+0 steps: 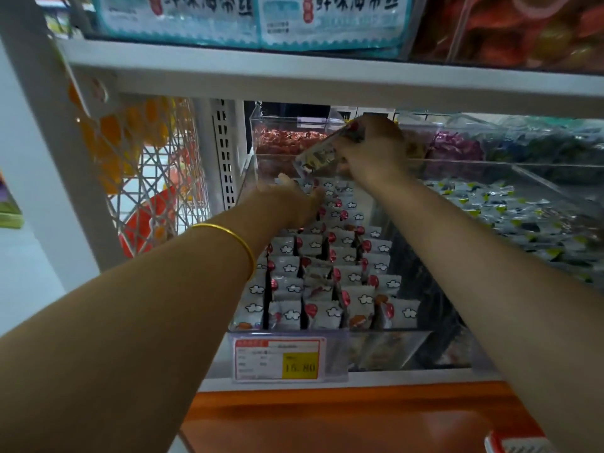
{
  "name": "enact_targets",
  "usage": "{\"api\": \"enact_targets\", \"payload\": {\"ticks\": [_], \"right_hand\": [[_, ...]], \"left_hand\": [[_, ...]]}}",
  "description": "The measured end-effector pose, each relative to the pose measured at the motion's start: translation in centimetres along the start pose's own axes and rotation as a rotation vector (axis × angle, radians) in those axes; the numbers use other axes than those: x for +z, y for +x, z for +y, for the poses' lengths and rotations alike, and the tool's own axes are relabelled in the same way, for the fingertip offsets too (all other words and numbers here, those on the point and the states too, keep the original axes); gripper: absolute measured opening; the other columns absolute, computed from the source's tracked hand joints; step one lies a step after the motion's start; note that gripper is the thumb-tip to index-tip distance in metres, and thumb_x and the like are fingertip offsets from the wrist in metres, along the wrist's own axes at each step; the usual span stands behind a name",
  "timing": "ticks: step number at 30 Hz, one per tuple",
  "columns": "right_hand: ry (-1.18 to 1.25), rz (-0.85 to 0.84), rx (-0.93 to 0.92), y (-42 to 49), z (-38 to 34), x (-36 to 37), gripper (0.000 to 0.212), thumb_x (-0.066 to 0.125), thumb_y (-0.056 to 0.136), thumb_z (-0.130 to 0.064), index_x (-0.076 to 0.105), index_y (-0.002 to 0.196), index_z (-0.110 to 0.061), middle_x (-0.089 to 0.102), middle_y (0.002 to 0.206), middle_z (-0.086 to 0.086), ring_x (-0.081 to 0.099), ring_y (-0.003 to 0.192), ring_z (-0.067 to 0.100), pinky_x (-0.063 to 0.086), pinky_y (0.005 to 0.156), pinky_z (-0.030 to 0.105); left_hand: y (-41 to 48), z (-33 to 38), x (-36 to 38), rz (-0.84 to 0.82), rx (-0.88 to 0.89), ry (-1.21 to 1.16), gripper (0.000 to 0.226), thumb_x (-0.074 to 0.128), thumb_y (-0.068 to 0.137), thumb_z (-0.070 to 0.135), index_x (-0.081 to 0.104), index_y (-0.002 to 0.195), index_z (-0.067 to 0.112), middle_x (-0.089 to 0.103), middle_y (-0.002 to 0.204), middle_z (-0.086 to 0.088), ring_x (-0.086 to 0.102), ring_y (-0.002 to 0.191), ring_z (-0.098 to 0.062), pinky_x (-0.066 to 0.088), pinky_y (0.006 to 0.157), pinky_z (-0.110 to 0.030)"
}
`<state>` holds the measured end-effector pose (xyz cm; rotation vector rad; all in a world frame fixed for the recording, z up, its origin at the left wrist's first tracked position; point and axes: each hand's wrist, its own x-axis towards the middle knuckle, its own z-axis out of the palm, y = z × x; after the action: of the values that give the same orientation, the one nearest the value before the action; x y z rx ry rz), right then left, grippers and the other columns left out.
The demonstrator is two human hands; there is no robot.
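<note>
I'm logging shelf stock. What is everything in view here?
cloud-print packets: many, white and red, rows in the clear bin
held packets: small stack, same print, above the bin's back
price tag: one, white with yellow patch, bin front
wrapped sweets: many, red, behind the clear bin
grey-blue packets: many, right of the clear bin
seaweed packs: two, teal, upper shelf
bangle: one, gold, left wrist
left hand: touches back rows
right hand: grips the held packets

The head camera faces forward and down, close above the clear bin (pixel 392 349).
</note>
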<state>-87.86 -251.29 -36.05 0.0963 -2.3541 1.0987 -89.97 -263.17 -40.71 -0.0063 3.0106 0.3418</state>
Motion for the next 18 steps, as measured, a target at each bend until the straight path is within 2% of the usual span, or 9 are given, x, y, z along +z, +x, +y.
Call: {"api": "enact_targets", "payload": {"ticks": [2, 4, 6, 8, 11, 14, 16, 18], "right_hand": [[-0.016, -0.003, -0.039, 0.9, -0.3, 1.1, 0.026, 0.058, 0.092, -0.024, 0.056, 0.109, -0.005, 0.061, 0.115, 0.011, 0.060, 0.100, 0.019, 0.052, 0.085, 0.028], [-0.066, -0.005, -0.104, 1.6, -0.9, 2.5, 0.029, 0.060, 0.091, -0.027, 0.057, 0.111, -0.008, 0.060, 0.116, 0.007, 0.056, 0.105, 0.016, 0.043, 0.082, 0.018], [-0.096, -0.024, -0.143, 2.2, -1.3, 3.9, 0.030, 0.061, 0.089, -0.026, 0.055, 0.113, -0.008, 0.060, 0.117, 0.007, 0.055, 0.109, 0.017, 0.040, 0.082, 0.017], [-0.116, -0.076, -0.181, 2.6, -1.5, 5.2, 0.030, 0.062, 0.088, -0.021, 0.051, 0.113, -0.007, 0.059, 0.114, 0.006, 0.054, 0.103, 0.013, 0.039, 0.077, 0.013], [-0.186, -0.178, -0.220, 3.1, -1.6, 6.9, 0.034, 0.064, 0.086, -0.015, 0.047, 0.115, -0.007, 0.058, 0.107, 0.005, 0.047, 0.091, 0.010, 0.035, 0.064, 0.012], [-0.247, -0.258, -0.225, 3.4, -1.4, 8.1, 0.031, 0.066, 0.084, -0.014, 0.051, 0.110, -0.008, 0.053, 0.097, 0.003, 0.047, 0.087, 0.012, 0.036, 0.069, 0.020], [-0.284, -0.286, -0.253, 3.4, -1.2, 8.5, 0.024, 0.067, 0.083, -0.015, 0.055, 0.102, -0.010, 0.049, 0.085, -0.002, 0.046, 0.080, 0.011, 0.032, 0.059, 0.018], [-0.310, -0.302, -0.280, 3.2, -1.1, 8.7, 0.018, 0.068, 0.082, -0.017, 0.055, 0.094, -0.013, 0.047, 0.076, -0.006, 0.046, 0.075, 0.010, 0.031, 0.056, 0.017]], "left_hand": [[-0.5, 0.0, -0.3, -0.012, 0.007, -0.009, 0.087, 0.017, 0.088, 0.070, 0.005, 0.148, 0.007, 0.023, 0.150, -0.027, 0.027, 0.135, -0.042, 0.028, 0.109, -0.052], [-1.2, -0.1, -0.3, -0.012, 0.023, 0.047, 0.085, 0.013, 0.090, 0.067, 0.003, 0.148, 0.007, 0.020, 0.152, -0.025, 0.022, 0.138, -0.042, 0.020, 0.113, -0.052], [-2.0, -0.1, -0.2, -0.017, 0.058, 0.113, 0.081, 0.009, 0.091, 0.065, 0.001, 0.149, 0.009, 0.013, 0.154, -0.022, 0.019, 0.138, -0.042, 0.016, 0.112, -0.051], [-2.6, -0.3, -0.1, -0.011, 0.110, 0.163, 0.074, 0.010, 0.093, 0.062, 0.006, 0.150, 0.015, 0.013, 0.155, -0.020, 0.022, 0.136, -0.042, 0.022, 0.111, -0.049], [-4.3, -0.5, -0.3, -0.007, 0.212, 0.273, 0.054, 0.015, 0.099, 0.048, 0.010, 0.149, 0.028, 0.012, 0.155, -0.018, 0.018, 0.137, -0.044, 0.019, 0.111, -0.052], [-6.3, -0.8, -0.9, 0.046, 0.183, 0.432, 0.059, 0.015, 0.100, 0.047, 0.014, 0.149, 0.013, 0.013, 0.155, -0.018, 0.009, 0.142, -0.039, 0.012, 0.115, -0.050], [-7.4, -1.4, -1.5, 0.120, 0.143, 0.601, 0.065, 0.014, 0.099, 0.049, 0.011, 0.149, 0.007, 0.007, 0.156, -0.018, 0.000, 0.144, -0.035, 0.004, 0.117, -0.048], [-8.4, -2.5, -1.8, 0.182, 0.121, 0.669, 0.065, 0.016, 0.100, 0.046, 0.005, 0.148, 0.003, 0.002, 0.156, -0.019, -0.004, 0.144, -0.034, 0.002, 0.116, -0.046]]}}
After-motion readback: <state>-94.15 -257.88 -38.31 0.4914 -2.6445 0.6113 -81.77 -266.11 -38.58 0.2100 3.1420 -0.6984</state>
